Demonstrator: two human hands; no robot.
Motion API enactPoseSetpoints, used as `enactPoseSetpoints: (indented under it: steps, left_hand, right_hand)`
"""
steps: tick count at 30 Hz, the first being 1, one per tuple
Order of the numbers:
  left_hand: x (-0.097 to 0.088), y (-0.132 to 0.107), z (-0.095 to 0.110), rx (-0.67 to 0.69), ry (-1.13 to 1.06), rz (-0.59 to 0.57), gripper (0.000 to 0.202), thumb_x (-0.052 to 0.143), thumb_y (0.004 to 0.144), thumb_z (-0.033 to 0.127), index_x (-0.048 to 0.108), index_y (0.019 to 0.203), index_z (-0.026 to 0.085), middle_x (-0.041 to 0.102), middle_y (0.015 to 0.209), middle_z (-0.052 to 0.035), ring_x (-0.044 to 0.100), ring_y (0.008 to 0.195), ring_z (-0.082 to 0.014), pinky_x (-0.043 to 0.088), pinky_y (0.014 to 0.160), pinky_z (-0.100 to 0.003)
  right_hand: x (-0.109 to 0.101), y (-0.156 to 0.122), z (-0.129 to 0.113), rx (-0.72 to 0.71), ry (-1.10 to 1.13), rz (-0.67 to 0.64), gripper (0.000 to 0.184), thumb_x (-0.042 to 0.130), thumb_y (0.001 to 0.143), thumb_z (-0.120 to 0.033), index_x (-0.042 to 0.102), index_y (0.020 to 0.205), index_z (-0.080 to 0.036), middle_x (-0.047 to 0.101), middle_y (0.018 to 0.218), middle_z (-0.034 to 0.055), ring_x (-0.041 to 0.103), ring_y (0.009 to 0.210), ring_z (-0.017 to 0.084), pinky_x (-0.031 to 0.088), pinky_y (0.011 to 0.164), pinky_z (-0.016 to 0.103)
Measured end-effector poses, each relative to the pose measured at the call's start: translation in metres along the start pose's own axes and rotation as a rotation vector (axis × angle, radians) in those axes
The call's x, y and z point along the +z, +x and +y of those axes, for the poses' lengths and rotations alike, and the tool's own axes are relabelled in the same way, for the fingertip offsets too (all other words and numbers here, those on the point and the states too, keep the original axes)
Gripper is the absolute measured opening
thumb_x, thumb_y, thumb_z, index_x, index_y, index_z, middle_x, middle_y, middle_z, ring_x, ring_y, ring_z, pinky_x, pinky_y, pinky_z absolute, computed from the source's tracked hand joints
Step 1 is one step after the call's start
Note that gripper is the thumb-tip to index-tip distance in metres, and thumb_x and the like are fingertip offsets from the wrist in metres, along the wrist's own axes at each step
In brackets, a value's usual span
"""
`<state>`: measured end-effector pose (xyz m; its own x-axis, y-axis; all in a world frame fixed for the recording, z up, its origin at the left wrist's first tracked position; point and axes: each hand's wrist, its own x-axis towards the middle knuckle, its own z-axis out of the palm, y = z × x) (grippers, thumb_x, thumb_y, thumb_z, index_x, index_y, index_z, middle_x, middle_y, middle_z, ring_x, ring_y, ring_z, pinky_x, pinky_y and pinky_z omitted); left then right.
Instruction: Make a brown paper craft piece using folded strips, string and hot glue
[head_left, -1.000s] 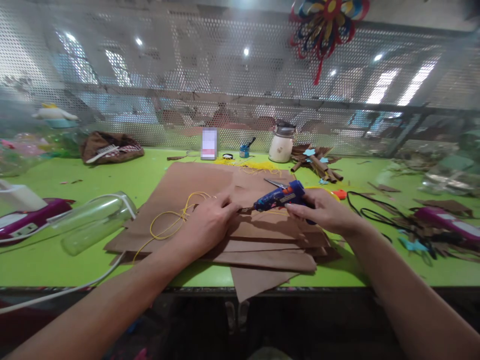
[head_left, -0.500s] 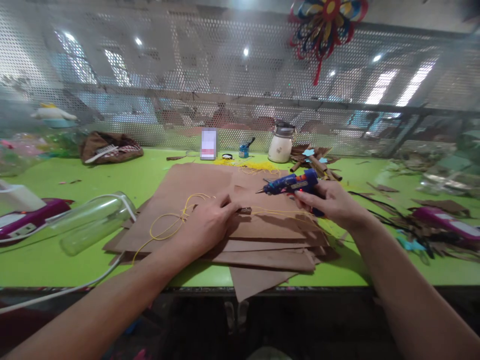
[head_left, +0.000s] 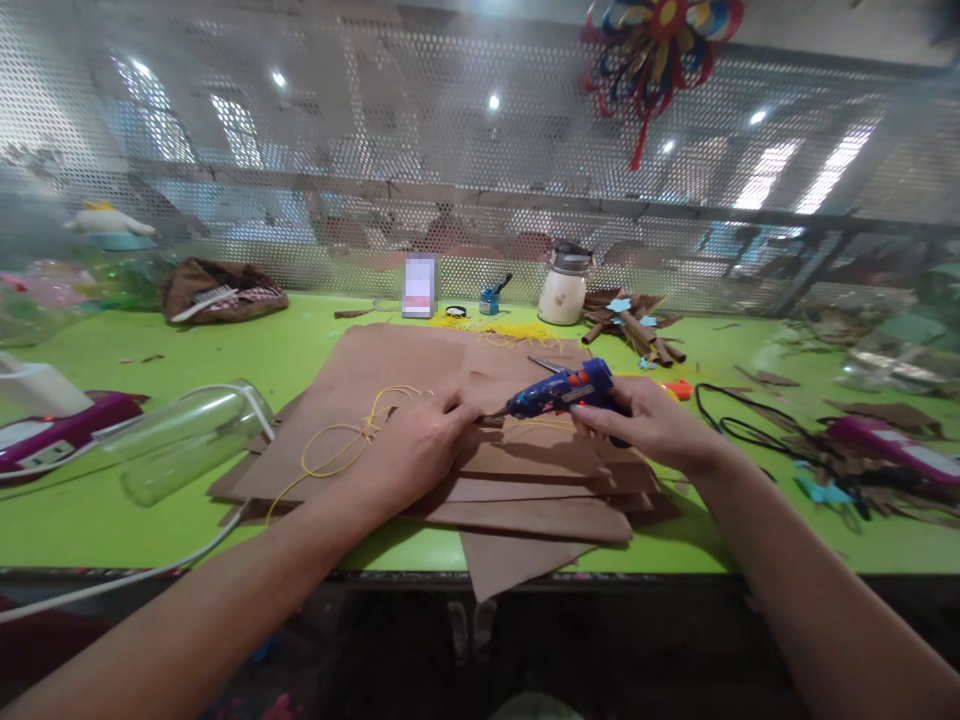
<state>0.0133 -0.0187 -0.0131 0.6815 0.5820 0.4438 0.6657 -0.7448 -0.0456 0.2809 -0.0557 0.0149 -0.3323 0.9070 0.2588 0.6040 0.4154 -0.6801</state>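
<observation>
My left hand (head_left: 420, 442) is closed around a small brown strip (head_left: 493, 421), whose end sticks out past the fingertips. It rests on a stack of brown paper sheets (head_left: 375, 362). Thin yellow string (head_left: 369, 428) lies in loops left of the hand, and more runs out to its right. In my right hand (head_left: 656, 425) is a blue hot glue gun (head_left: 551, 394), gripped by its handle. The gun's nozzle points left and is at the strip's end, close to my left fingertips; whether it touches cannot be made out.
Scissors (head_left: 546, 365) lie behind the glue gun. A clear plastic bottle (head_left: 180, 455) and purple power strip (head_left: 82, 430) are at left. Behind stand a phone (head_left: 418, 285), blue jar (head_left: 489, 302) and white jar (head_left: 562, 290). Black cables (head_left: 739, 425) run at right.
My right hand has brought the glue gun left and down, so its nozzle is now at the brown strip's end. The scissors behind show more. My left hand has stayed put.
</observation>
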Motion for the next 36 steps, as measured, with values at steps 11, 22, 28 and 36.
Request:
enactPoseSetpoints:
  steps: [11,22,28,36]
  left_hand:
    - [-0.004,0.0,0.001,0.003,0.023,-0.016,0.024,0.041,0.087,0.025,0.06,0.1,0.019,0.051,0.089,-0.0061,0.05,0.074,-0.0158,0.04,0.066,-0.028]
    - [0.002,0.0,0.0,0.005,0.017,0.01,0.023,0.043,0.086,0.026,0.061,0.1,0.019,0.051,0.087,-0.006,0.049,0.07,-0.0146,0.039,0.063,-0.027]
    - [0.001,0.0,-0.001,0.016,0.028,0.055,0.021,0.044,0.086,0.025,0.06,0.099,0.019,0.051,0.089,-0.0063,0.049,0.072,-0.0155,0.039,0.064,-0.028]
    - [0.002,-0.002,-0.002,0.015,0.002,0.066,0.023,0.041,0.087,0.022,0.06,0.1,0.02,0.052,0.093,-0.007,0.051,0.077,-0.0165,0.041,0.067,-0.029]
  right_hand:
    - [-0.003,-0.001,0.002,-0.009,-0.093,0.004,0.03,0.05,0.081,-0.042,0.055,0.071,-0.015,0.049,0.063,0.0002,0.043,0.058,0.011,0.034,0.053,0.023]
    - [-0.009,0.005,0.016,0.042,-0.174,0.264,0.025,0.052,0.079,-0.037,0.059,0.076,-0.013,0.056,0.061,0.0022,0.047,0.053,0.012,0.037,0.05,0.024]
    - [-0.006,0.015,0.034,0.072,-0.212,0.527,0.036,0.058,0.075,-0.037,0.064,0.1,-0.011,0.067,0.08,0.0086,0.06,0.07,0.021,0.047,0.064,0.033]
    - [-0.015,0.027,0.058,0.14,-0.355,0.621,0.032,0.055,0.072,-0.031,0.065,0.097,-0.013,0.067,0.076,0.0079,0.06,0.068,0.021,0.048,0.064,0.034]
